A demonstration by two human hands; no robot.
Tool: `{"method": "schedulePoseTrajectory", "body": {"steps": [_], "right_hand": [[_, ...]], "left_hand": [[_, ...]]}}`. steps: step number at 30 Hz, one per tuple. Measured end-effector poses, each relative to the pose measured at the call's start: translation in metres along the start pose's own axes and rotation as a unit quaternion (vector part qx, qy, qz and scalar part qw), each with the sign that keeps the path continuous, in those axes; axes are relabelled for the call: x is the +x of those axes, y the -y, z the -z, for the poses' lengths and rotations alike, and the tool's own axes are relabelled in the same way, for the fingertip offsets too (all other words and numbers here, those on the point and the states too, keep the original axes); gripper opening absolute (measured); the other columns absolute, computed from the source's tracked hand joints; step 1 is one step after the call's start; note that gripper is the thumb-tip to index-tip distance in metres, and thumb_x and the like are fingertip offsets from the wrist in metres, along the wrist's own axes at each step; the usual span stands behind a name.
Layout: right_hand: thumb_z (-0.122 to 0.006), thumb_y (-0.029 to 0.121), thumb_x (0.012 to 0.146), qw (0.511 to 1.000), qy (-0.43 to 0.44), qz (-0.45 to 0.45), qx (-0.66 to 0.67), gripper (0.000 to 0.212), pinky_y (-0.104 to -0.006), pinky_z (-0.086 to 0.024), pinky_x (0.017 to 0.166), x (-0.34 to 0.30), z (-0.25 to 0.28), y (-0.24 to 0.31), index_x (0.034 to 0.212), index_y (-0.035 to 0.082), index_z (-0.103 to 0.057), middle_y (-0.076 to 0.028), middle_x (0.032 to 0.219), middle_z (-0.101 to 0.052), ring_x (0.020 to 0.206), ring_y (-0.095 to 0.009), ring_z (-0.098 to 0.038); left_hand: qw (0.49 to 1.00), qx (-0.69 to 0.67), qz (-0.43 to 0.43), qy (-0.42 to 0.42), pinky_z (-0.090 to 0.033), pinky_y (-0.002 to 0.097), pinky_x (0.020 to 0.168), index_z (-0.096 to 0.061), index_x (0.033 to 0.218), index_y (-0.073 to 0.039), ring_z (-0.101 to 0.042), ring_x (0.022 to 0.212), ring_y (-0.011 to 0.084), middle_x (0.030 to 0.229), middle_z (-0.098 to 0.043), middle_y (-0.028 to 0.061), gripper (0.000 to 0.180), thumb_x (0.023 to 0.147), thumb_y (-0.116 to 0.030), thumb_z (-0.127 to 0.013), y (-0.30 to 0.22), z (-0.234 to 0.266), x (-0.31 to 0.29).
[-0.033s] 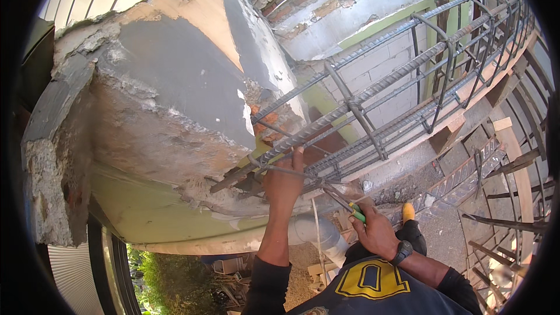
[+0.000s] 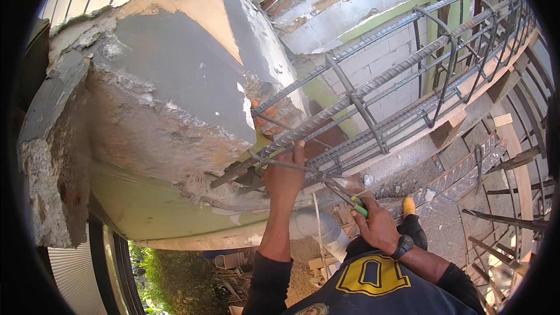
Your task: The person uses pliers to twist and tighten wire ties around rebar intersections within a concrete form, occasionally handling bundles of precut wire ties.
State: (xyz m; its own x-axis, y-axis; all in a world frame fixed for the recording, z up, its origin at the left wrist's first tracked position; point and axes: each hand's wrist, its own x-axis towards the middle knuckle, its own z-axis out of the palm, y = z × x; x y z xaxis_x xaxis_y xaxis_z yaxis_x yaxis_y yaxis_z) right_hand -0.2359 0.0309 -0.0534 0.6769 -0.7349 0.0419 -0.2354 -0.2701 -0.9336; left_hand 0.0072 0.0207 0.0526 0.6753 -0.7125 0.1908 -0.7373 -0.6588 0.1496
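A long cage of steel rebar (image 2: pixel 402 76) runs from the broken concrete at the left to the far upper right. My left hand (image 2: pixel 284 172) is closed around the steel at its near end, one finger reaching up against a thick ribbed bar. The fingers' undersides are hidden. Just to the right, my right hand (image 2: pixel 380 232) grips green-handled pincers (image 2: pixel 359 209). Their jaws point up and left to the lower bars, where a stirrup meets them. Whether a tie wire sits in the jaws is too small to tell.
Broken concrete with grey paint (image 2: pixel 175 52) stands left of the cage. A wooden board (image 2: pixel 496 70) runs beneath the bars. A grey pipe (image 2: pixel 318 227) lies below my hands. More rebar and timber (image 2: pixel 519 163) fill the right side. A yellow boot tip (image 2: pixel 409 205) shows below.
My right hand and the pincers have shifted slightly, and the fingers sit closer around the handles. My left hand stays at the same place on the rebar. The view has moved a little.
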Motion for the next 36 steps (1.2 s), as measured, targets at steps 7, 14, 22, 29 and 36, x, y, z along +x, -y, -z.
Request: {"method": "schedulePoseTrajectory", "body": {"steps": [7,14,22,29,36], "right_hand": [[-0.066,0.031,0.089,0.998,0.020,-0.053,0.041,0.034,-0.0507,-0.049,0.065,0.016,-0.007,0.001,0.099,-0.002,-0.060,-0.026,0.080,-0.064,0.075,-0.046,-0.063],[-0.070,0.028,0.084,0.998,0.025,-0.011,0.063,0.030,-0.0490,-0.050,0.064,0.038,-0.022,-0.039,0.097,0.002,-0.064,-0.022,0.078,-0.065,0.073,-0.043,-0.064],[-0.069,0.029,0.083,0.996,0.004,0.049,0.069,0.028,-0.0475,-0.052,0.065,0.057,-0.026,-0.053,0.099,0.007,-0.066,-0.017,0.083,-0.068,0.074,-0.040,-0.065],[-0.069,0.032,0.085,0.999,0.022,0.034,0.010,0.029,-0.0461,-0.052,0.063,0.056,-0.024,-0.048,0.101,0.007,-0.067,-0.018,0.077,-0.067,0.076,-0.040,-0.067],[-0.071,0.031,0.086,0.998,0.042,0.031,0.038,0.032,-0.0459,-0.053,0.070,0.058,-0.010,-0.053,0.102,0.004,-0.066,-0.022,0.088,-0.067,0.083,-0.041,-0.067]], "left_hand": [[0.999,0.001,-0.019,0.049,-0.050,0.0526,0.076,-0.069,0.075,-0.001,-0.064,0.079,0.0441,0.082,-0.068,0.0224,0.061,0.100,-0.047,-0.039,0.004,-0.002,0.004],[0.999,-0.009,-0.012,0.041,-0.047,0.0522,0.072,-0.067,0.078,0.000,-0.062,0.075,0.0446,0.079,-0.064,0.0246,0.055,0.099,-0.044,-0.041,-0.001,0.008,-0.005],[0.994,-0.071,-0.053,-0.059,-0.046,0.0504,0.067,-0.064,0.067,0.003,-0.060,0.068,0.0449,0.068,-0.061,0.0248,0.063,0.098,-0.048,-0.044,0.005,-0.006,-0.001],[0.999,-0.036,-0.022,0.027,-0.048,0.0519,0.073,-0.068,0.077,0.000,-0.062,0.078,0.0449,0.081,-0.065,0.0237,0.059,0.099,-0.047,-0.041,0.010,0.005,-0.005],[0.997,0.004,0.009,0.083,-0.050,0.0524,0.082,-0.073,0.088,-0.006,-0.065,0.088,0.0458,0.094,-0.069,0.0227,0.060,0.098,-0.053,-0.037,-0.005,0.008,-0.003]]}}
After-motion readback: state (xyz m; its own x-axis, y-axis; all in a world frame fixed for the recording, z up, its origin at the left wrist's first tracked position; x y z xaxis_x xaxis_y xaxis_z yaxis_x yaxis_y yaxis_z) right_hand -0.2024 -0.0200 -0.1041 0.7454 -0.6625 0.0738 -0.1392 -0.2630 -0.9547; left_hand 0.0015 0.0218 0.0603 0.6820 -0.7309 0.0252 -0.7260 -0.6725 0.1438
